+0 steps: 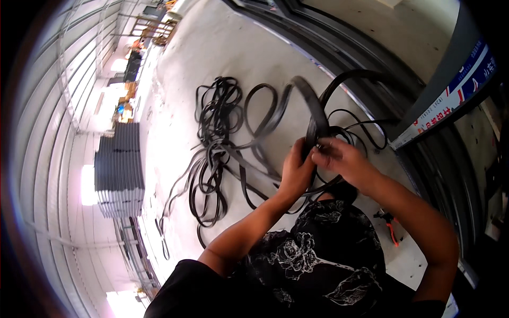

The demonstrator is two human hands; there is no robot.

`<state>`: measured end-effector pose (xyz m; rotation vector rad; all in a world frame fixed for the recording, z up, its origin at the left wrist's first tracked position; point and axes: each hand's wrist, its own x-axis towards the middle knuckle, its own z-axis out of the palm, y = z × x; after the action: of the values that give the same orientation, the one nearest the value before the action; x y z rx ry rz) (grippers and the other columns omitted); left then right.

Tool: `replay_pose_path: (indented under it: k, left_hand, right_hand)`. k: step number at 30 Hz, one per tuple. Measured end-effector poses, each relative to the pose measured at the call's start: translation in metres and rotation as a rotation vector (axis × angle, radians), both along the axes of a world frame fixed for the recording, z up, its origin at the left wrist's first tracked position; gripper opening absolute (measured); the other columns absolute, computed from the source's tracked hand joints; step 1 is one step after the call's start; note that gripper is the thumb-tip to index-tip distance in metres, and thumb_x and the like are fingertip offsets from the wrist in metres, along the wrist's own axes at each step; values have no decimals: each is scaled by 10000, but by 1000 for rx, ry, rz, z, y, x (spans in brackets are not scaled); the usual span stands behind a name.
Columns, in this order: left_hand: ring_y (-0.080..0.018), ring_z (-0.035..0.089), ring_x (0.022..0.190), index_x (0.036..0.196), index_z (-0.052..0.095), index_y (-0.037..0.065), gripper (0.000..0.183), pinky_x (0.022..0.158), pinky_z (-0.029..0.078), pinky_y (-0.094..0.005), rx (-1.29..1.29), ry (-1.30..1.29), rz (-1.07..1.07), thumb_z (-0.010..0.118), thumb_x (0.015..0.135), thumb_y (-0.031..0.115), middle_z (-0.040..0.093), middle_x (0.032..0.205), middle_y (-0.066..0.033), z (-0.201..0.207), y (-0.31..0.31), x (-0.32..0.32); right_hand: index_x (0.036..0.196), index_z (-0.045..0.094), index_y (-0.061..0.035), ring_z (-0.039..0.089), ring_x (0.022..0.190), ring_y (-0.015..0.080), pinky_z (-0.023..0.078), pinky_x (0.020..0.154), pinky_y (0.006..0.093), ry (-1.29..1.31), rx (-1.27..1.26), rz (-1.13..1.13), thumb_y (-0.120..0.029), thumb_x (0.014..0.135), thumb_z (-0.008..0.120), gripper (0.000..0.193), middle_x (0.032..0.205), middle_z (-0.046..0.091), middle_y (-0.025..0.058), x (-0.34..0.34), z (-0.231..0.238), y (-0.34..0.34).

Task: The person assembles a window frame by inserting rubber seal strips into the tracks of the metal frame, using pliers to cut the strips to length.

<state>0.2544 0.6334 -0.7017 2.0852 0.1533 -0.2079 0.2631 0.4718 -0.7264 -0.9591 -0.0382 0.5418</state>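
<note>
Long black flexible strips (312,103), which look like rubber sealing strip, rise in a wide loop from my hands. My left hand (296,168) is closed round a bundle of the strip. Beside it, my right hand (342,159) pinches the strip with thumb and forefinger, close to the left thumb. Motion blurs part of the loop. A tangled pile of the same strip (220,106) lies on the floor, with more coils (207,191) nearer to me.
Dark grey frame profiles (318,40) run along the right, with a blue and white printed film (450,106) on one. Pliers (391,228) with orange-red handles lie on the pale floor (183,63) by my right forearm. Dark panels (119,164) are stacked at the left.
</note>
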Motion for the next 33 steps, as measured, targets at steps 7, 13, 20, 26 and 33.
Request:
replay_pose_path:
  k: [7, 13, 20, 26, 33]
  left_hand:
    - [-373, 457, 1213, 1355, 390, -30, 508, 1024, 373, -402, 389, -400, -27, 567, 909, 135, 475, 1295, -228, 15, -14, -51]
    - [-378, 508, 1122, 1198, 513, -9, 411, 972, 408, -398, 805, -682, 196, 626, 811, 73, 535, 1218, -203, 65, 28, -83]
    - [-205, 627, 864, 1157, 588, 6, 403, 803, 485, -341, 470, 4, 540, 624, 828, 237, 660, 1009, -131, -51, 167, -112]
    - [-378, 552, 1068, 1153, 553, 51, 398, 886, 469, -477, 1026, 133, 605, 627, 823, 259, 559, 1147, -203, -112, 344, -112]
    - [-417, 555, 1067, 1134, 536, 35, 328, 898, 468, -496, 1203, 361, 760, 573, 852, 198, 571, 1112, -233, -82, 512, -42]
  right_hand:
    - [996, 597, 6, 586, 796, 166, 453, 719, 305, 283, 67, -106, -286, 771, 802, 421, 880, 633, 61, 31, 0, 59]
    - [896, 626, -27, 576, 718, 145, 455, 614, 304, 270, 164, 21, -196, 817, 717, 208, 818, 625, 25, 17, 38, 69]
    - [887, 622, -40, 558, 675, 115, 433, 648, 276, -312, -204, 111, -220, 826, 667, 195, 736, 584, 4, 39, 66, 1]
    - [898, 601, -30, 532, 609, 92, 439, 594, 255, -270, -278, -145, -182, 815, 649, 180, 677, 539, -5, 66, 121, -22]
    - [1036, 516, -4, 437, 577, 85, 405, 517, 250, -369, -541, -298, -219, 850, 633, 307, 676, 458, 15, 86, 132, 2]
